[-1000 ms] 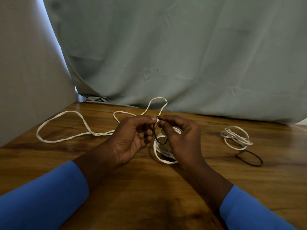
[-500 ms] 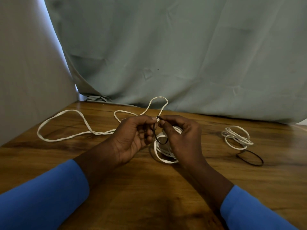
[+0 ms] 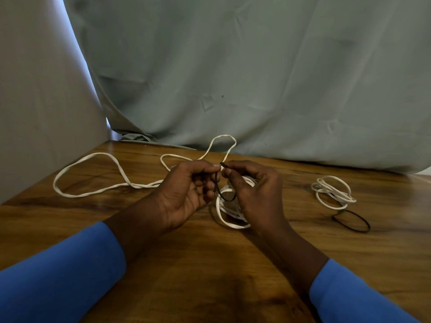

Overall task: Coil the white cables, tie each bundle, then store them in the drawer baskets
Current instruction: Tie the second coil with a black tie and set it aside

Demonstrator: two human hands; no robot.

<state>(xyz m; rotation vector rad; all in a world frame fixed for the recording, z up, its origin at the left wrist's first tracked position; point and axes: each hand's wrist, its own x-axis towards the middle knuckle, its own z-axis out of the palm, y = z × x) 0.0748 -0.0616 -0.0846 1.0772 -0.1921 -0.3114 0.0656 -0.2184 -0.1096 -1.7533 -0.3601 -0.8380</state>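
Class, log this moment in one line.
step: tying bundle | left hand: pinches black tie | right hand: pinches same tie | white cable: part coiled, tail loose | second coil: on table

No text, label, brand or number can be read anywhere

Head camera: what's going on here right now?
A person in blue sleeves is working at a wooden table. The left hand and right hand both pinch a thin black tie just above a white cable coil that lies between them. A long loose cable, seemingly the same one, trails uncoiled to the left. On the right lie a second coil and a spare black tie. No drawer or baskets are in view.
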